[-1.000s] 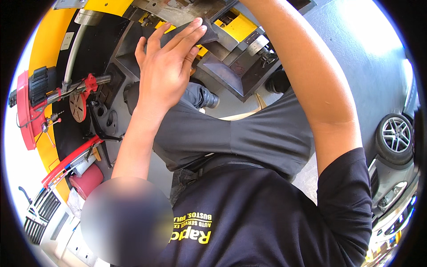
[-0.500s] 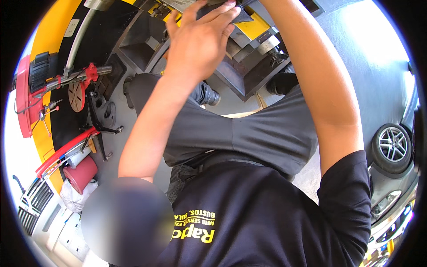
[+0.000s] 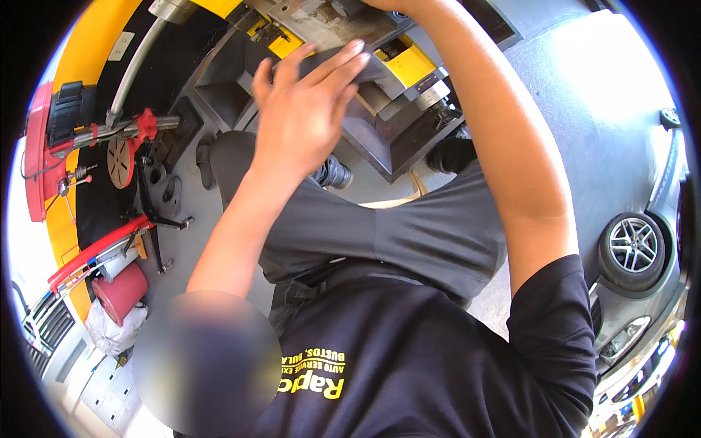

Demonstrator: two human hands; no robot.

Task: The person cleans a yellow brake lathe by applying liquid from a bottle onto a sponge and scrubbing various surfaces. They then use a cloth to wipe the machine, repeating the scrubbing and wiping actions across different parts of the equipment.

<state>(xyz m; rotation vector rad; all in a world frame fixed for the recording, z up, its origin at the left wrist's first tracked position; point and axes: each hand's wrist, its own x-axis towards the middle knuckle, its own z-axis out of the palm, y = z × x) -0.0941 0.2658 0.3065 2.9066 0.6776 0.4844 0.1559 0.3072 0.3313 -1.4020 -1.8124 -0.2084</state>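
Observation:
My left hand (image 3: 307, 109) is raised flat, fingers apart, against a grey metal block (image 3: 380, 131) of a yellow and grey machine (image 3: 409, 66) at the top of the view. It holds nothing. My right forearm (image 3: 504, 146) runs up to the same machine, and the hand itself is cut off by the top edge. My dark grey trousers and black shirt fill the lower middle.
A red and yellow stand (image 3: 44, 146) with a red-handled lever (image 3: 139, 125) and a disc is at the left. Below it sit a pink bucket (image 3: 120, 292) and a white bag. A grey car with an alloy wheel (image 3: 631, 248) is at the right, on a concrete floor.
My left hand reached up onto the machine half a second ago, then dropped back a little and spread its fingers. The right arm stays stretched up to the machine.

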